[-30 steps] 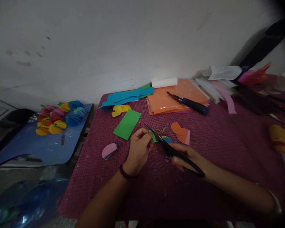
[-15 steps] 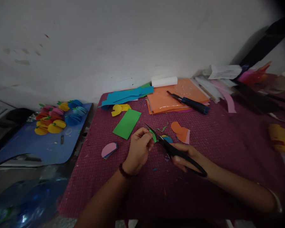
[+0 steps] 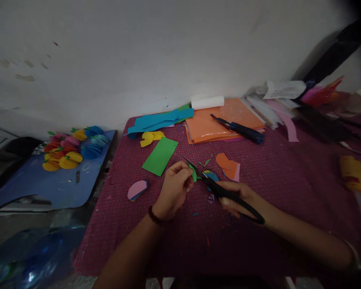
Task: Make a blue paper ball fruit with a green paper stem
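The bare left hand (image 3: pixel 175 188) is just left of the long scissors with black handles (image 3: pixel 213 184), thumb and fingertips pinched together, its wrist ringed by a dark beaded bracelet (image 3: pixel 154 216). The bare right hand (image 3: pixel 243 192) curls round the scissors' handles, its forearm (image 3: pixel 307 239), with a pale band (image 3: pixel 356 256), slanting off rightward below them.

Black-handled scissors (image 3: pixel 214 187), slanting, tips toward upper left, small bright-green paper piece (image 3: pixel 194 175), right at their blades
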Action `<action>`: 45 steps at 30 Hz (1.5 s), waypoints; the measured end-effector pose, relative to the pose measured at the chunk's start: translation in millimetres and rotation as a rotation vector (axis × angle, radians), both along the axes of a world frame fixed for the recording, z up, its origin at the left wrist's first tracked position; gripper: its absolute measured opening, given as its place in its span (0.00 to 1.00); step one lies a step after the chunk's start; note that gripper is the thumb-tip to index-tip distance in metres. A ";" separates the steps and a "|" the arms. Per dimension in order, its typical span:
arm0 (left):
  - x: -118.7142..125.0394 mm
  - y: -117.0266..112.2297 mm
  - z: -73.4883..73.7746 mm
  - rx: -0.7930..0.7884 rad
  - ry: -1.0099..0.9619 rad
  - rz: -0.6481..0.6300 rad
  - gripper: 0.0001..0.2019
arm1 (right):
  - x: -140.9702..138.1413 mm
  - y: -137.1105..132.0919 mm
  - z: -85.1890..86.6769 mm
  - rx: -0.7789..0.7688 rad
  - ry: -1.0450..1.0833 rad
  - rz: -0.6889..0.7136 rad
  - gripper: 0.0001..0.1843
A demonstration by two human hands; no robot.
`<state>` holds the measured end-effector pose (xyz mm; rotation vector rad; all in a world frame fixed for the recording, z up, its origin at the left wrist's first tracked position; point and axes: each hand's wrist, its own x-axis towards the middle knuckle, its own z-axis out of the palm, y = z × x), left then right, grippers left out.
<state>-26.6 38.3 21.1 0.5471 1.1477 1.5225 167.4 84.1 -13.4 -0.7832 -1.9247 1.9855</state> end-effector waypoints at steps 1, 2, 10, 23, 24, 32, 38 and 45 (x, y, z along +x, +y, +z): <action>-1.0 0.0 0.3 -0.004 0.002 -0.014 0.09 | 0.3 0.1 0.6 -0.003 -0.001 0.002 0.29; -1.9 -0.1 0.6 -0.010 0.005 -0.026 0.08 | 0.4 0.3 1.3 -0.005 -0.001 0.003 0.30; -5.1 -0.2 2.0 -0.055 0.035 -0.053 0.09 | -0.6 0.4 4.8 0.004 -0.021 0.010 0.31; -7.5 -0.4 0.4 -0.069 0.039 -0.073 0.08 | 1.4 -0.2 9.7 0.007 -0.044 0.006 0.31; -7.6 -0.4 0.3 -0.067 0.036 -0.073 0.08 | 2.3 0.8 7.3 0.007 -0.028 0.011 0.31; -7.1 -0.1 -0.4 -0.064 0.043 -0.080 0.08 | 5.6 7.4 -6.8 -0.034 0.067 0.063 0.32; -5.8 0.0 -0.9 -0.071 0.058 -0.078 0.08 | 4.3 3.2 -1.0 -0.005 -0.022 0.028 0.31; -5.8 -0.5 -1.4 -0.060 0.048 -0.089 0.08 | 4.3 3.5 -5.1 -0.004 -0.011 0.035 0.27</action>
